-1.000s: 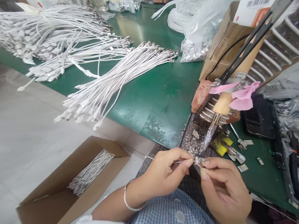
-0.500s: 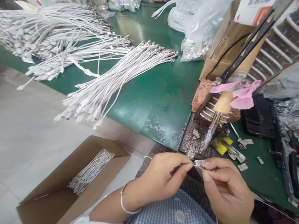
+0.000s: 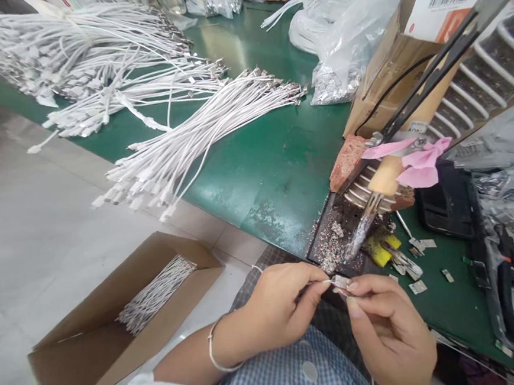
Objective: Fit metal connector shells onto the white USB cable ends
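Note:
In the head view, my left hand [image 3: 281,310] pinches the stripped end of a white cable [image 3: 257,268] between thumb and forefinger. Part of that cable sticks out behind the hand. Close against its fingertips, my right hand [image 3: 395,331] grips a small silvery metal connector [image 3: 341,281] with thumb and fingers. Thin coloured wires run beside the connector; whether they are joined to it I cannot tell. Just beyond both hands, a soldering iron [image 3: 383,177] with a wooden handle and a pink ribbon hangs tip-down over a dark tray [image 3: 318,236] of solder crumbs.
Bundles of white cables [image 3: 209,126] cover the table's [image 3: 258,181] left side. On the floor, a cardboard box [image 3: 90,328] holds more cables. A yellow sponge [image 3: 381,251], loose connectors [image 3: 417,287] and a black phone [image 3: 446,198] lie at right. Brick pieces [image 3: 347,161] flank the iron.
The connector and wires have shifted slightly between my fingertips. Both hands keep their pinch in nearly the same place.

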`<control>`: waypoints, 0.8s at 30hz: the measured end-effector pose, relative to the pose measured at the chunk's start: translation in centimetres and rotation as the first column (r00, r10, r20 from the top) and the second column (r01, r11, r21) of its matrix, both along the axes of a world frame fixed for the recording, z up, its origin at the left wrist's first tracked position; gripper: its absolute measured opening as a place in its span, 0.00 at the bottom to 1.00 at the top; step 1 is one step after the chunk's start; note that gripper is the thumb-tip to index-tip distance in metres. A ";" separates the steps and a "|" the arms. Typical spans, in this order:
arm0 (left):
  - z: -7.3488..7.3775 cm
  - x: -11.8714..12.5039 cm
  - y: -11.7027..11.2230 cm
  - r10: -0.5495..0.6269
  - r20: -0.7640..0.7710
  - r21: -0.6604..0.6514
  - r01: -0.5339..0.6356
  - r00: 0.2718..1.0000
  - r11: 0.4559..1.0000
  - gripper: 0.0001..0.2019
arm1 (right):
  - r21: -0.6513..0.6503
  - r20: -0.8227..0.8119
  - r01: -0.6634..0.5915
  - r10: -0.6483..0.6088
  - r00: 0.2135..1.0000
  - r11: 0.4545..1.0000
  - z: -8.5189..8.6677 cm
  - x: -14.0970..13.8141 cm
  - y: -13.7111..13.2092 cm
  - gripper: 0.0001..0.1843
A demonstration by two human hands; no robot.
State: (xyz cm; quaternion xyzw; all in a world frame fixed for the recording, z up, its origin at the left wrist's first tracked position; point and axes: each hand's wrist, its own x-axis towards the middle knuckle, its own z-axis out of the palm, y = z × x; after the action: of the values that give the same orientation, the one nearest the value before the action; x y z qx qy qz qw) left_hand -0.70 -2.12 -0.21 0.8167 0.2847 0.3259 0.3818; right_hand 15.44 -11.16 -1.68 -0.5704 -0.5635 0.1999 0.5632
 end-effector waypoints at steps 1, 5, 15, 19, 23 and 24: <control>0.0 0.0 0.0 0.000 -0.008 0.002 0.000 1.000 1.000 0.06 | -0.005 -0.001 -0.003 0.003 1.000 1.000 -0.1 0.0 -0.1 0.11; 0.2 0.0 0.0 -0.025 -0.050 0.026 0.026 0.998 0.999 0.06 | 0.006 0.073 0.009 -0.010 0.997 1.000 -0.4 0.5 -0.3 0.11; 0.2 -0.7 -0.5 -0.103 -0.118 0.157 0.121 0.988 0.980 0.07 | 0.032 0.711 -0.205 0.122 0.692 0.978 1.8 3.5 0.5 0.11; 0.5 -0.8 -0.5 -0.126 -0.170 0.173 0.155 0.977 0.973 0.11 | -0.006 0.762 -0.288 0.191 0.618 0.957 1.7 4.1 0.0 0.15; 0.6 -0.9 -0.6 -0.169 -0.195 0.156 0.201 0.966 0.967 0.10 | -0.023 0.771 -0.290 0.202 0.604 0.957 2.1 3.9 0.1 0.13; 0.6 -0.9 -0.6 -0.177 -0.197 0.164 0.211 0.964 0.964 0.09 | -0.029 0.761 -0.297 0.214 0.612 0.955 2.4 3.8 0.3 0.14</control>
State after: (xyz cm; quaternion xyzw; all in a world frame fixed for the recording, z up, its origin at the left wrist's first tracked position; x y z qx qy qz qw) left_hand -1.64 -2.70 0.36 0.8985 0.2053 0.2362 0.3077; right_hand 19.20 -10.84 0.72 -0.4865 -0.8309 -0.0063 0.2700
